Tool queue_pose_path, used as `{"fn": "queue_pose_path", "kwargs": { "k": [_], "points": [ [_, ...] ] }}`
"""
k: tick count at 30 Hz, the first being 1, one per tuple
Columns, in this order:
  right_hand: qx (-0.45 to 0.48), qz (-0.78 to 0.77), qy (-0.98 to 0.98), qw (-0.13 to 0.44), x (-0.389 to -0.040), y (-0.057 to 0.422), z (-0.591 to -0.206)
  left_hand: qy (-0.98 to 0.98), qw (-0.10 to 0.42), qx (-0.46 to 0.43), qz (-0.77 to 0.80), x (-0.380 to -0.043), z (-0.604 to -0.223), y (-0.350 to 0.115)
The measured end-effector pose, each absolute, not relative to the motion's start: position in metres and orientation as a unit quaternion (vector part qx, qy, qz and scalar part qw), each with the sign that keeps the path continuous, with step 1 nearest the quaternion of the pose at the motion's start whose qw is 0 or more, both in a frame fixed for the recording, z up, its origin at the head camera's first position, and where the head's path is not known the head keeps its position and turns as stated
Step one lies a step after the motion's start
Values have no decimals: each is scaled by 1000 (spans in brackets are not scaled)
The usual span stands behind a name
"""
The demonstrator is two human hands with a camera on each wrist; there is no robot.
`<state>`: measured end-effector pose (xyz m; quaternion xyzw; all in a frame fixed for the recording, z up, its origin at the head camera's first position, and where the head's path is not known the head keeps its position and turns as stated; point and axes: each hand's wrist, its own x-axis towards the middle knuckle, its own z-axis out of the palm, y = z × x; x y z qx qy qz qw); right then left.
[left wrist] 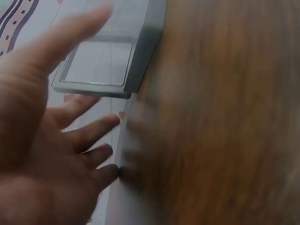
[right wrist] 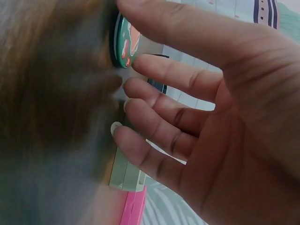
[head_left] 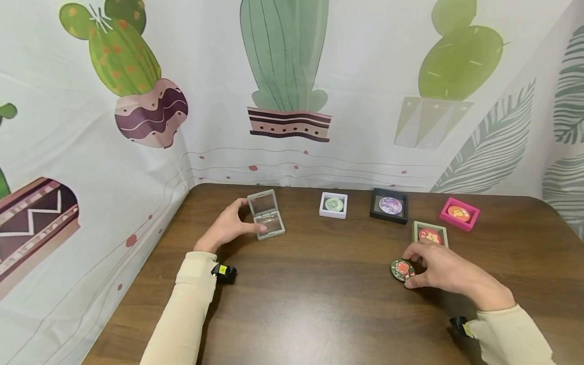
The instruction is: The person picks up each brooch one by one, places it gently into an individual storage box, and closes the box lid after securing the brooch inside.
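Observation:
A pale grey-green display case [head_left: 269,223] lies unfolded on the table, with clear windows in both halves. My left hand [head_left: 230,225] is beside it, the thumb reaching over the lower half and the index finger near the other half's edge. In the left wrist view the fingers [left wrist: 96,131] are spread and not wrapped round the case [left wrist: 129,89]. My right hand [head_left: 440,266] pinches a dark green round badge [head_left: 402,270] with a red design by its edge, between thumb and index finger. The badge [right wrist: 125,44] is at table level; its underside is hidden.
Behind the right hand stands a green framed case [head_left: 444,235] with a red badge, partly covered. Farther back are a white case [head_left: 333,214], a black case [head_left: 388,217] and a pink case [head_left: 460,223], each with a round badge. A cactus-print cloth [head_left: 365,126] hangs behind the table.

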<state>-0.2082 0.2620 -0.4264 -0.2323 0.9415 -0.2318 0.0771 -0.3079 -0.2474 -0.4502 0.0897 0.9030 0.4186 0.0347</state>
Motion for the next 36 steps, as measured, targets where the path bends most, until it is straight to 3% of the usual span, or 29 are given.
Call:
{"fn": "queue_pose_path", "kwargs": {
  "k": [10, 36],
  "points": [
    [-238, -224, 943, 65, -207, 260, -429, 917, 91, 118, 369, -309, -452, -245],
    [-207, -227, 951, 37, -206, 248, -432, 923, 75, 119, 359, -308, -454, -246]
  ]
}}
